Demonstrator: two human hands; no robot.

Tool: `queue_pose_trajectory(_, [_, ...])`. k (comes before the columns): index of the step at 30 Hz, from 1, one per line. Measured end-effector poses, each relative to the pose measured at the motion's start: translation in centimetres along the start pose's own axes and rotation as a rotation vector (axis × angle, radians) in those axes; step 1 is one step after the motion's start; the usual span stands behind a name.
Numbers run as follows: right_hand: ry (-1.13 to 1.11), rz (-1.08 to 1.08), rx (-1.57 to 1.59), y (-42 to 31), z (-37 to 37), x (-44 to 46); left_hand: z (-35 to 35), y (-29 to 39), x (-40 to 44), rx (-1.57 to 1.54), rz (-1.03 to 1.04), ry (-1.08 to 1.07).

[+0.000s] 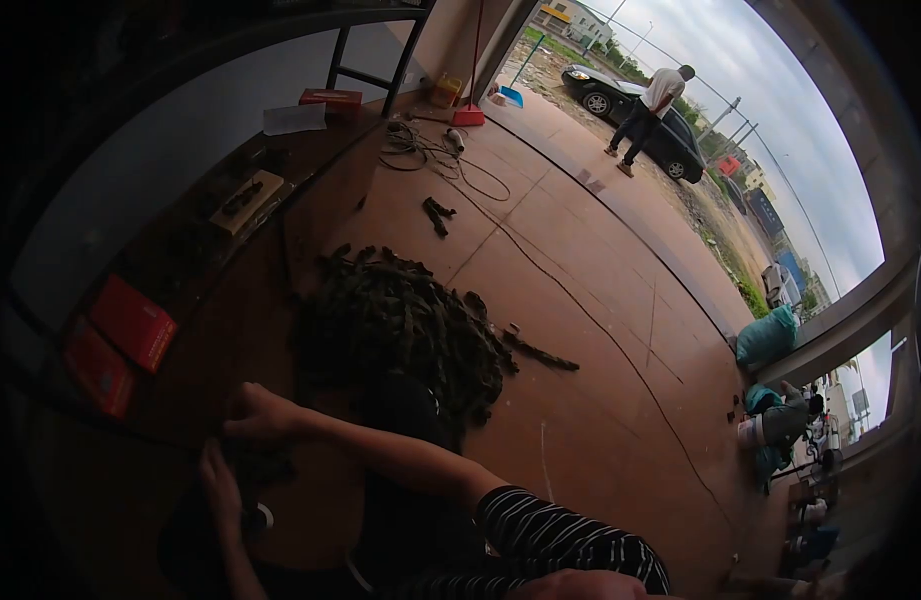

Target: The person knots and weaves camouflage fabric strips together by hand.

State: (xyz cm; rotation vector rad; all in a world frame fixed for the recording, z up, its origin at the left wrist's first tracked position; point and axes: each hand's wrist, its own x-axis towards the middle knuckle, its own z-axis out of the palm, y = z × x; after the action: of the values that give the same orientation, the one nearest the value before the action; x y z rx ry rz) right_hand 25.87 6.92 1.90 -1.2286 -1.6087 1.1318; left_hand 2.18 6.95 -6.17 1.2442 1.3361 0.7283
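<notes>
My right hand (256, 412), on the bare arm coming out of a black-and-white striped sleeve, is closed with the fingers curled in. What it grips, if anything, is lost in shadow. Just below it lies my left hand (219, 482), its fingers stretched out and close to my right hand. A dark strip-like bundle (266, 465) is beside the hands, too dim to make out fully. Nearby on the floor is a big heap of dark green, strip-like pieces (411, 325). Single strips (541, 350) lie apart from it.
At left are red boxes (131, 322) and a low ledge with a pale block (246, 202). A cable (581, 300) runs across the brown floor. Sacks (768, 337) stand at right. Outside the wide opening, a person (661, 100) stands by a black car (681, 150).
</notes>
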Motion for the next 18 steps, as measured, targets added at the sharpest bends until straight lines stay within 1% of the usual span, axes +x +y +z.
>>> queue_pose_trajectory(2, [0.035, 0.114, 0.115, -0.5, -0.4, -0.1, -0.2, 0.1, 0.1, -0.055, 0.002, -0.035])
queue_pose_trajectory(3, [0.038, 0.114, 0.115, -0.3, -0.5, 0.0, -0.1, 0.8, -0.1, -0.11, 0.003, -0.07])
queue_pose_trajectory(4, [0.04, 0.191, 0.122, -0.2, -0.6, 0.1, -0.1, 1.5, -0.3, -0.109, 0.004, -0.072])
queue_pose_trajectory(5, [0.043, 0.27, 0.133, 0.0, -0.5, 0.2, -0.2, 2.2, -0.6, -0.018, 0.026, -0.121])
queue_pose_trajectory(6, [0.045, 0.27, 0.135, 0.0, -0.4, 0.1, -0.2, 2.9, -0.9, 0.073, 0.05, -0.169])
queue_pose_trajectory(7, [0.035, 0.245, 0.133, 0.0, -0.2, 0.1, -0.3, 2.8, -0.8, 0.074, 0.053, -0.169])
queue_pose_trajectory(9, [0.026, 0.219, 0.131, 0.3, 0.6, 0.1, -0.6, 1.9, -0.7, 0.275, 0.052, -0.091])
queue_pose_trajectory(10, [0.034, 0.138, 0.095, 0.8, 1.4, 0.2, -0.8, 0.9, -0.4, 0.276, 0.054, -0.091])
queue_pose_trajectory(11, [0.044, 0.058, 0.063, 1.4, 2.0, 0.2, -1.1, -0.4, -0.1, 0.298, 0.069, -0.042])
queue_pose_trajectory(12, [-0.011, 0.06, 0.039, 1.5, 2.1, 0.2, -1.2, -0.2, -0.2, 0.32, 0.085, 0.007])
queue_pose_trajectory(13, [-0.009, 0.058, 0.043, 1.7, 2.2, 0.3, -1.4, 0.0, -0.3, 0.325, 0.087, 0.007])
queue_pose_trajectory(15, [-0.049, -0.027, 0.023, 2.0, 2.5, 0.3, -1.5, 0.8, -0.5, 0.333, 0.049, -0.013])
queue_pose_trajectory(18, [-0.046, 0.021, 0.014, 1.8, 2.6, 0.2, -1.7, -1.1, 0.1, 0.335, 0.1, -0.007])
